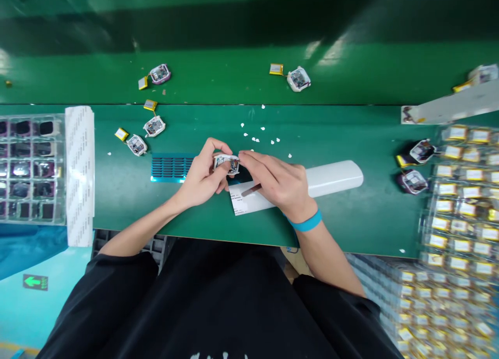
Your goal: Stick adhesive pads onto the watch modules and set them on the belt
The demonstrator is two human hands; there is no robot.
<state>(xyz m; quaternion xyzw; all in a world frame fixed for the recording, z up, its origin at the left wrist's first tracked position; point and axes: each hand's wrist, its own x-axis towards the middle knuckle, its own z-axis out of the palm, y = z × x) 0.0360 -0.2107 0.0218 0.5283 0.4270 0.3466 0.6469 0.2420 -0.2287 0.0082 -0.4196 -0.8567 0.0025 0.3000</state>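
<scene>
In the head view my left hand [205, 174] grips a small white watch case [221, 165] between thumb and fingers. The case lies open side up, with a circuit board showing inside. My right hand [278, 182] is closed, its fingertips touching the right edge of the case. Metal tweezers [251, 190] stick out from under its curled fingers, pointing down-left; anything pinched at the fingertips is hidden. Beneath this hand lies a curled white backing sheet [335, 177] with printed marks on its left end. A blue slotted plate [171, 167] is left of my left hand.
Watch cases with yellow batteries on wires, such as one [299, 79] at the back, are scattered around. Small white stickers [255, 140] dot the green bench [202, 125]. A tray of dark-faced cases [31, 169] stands left, stacked battery trays [460, 208] right. A pale bar [452, 105] juts in.
</scene>
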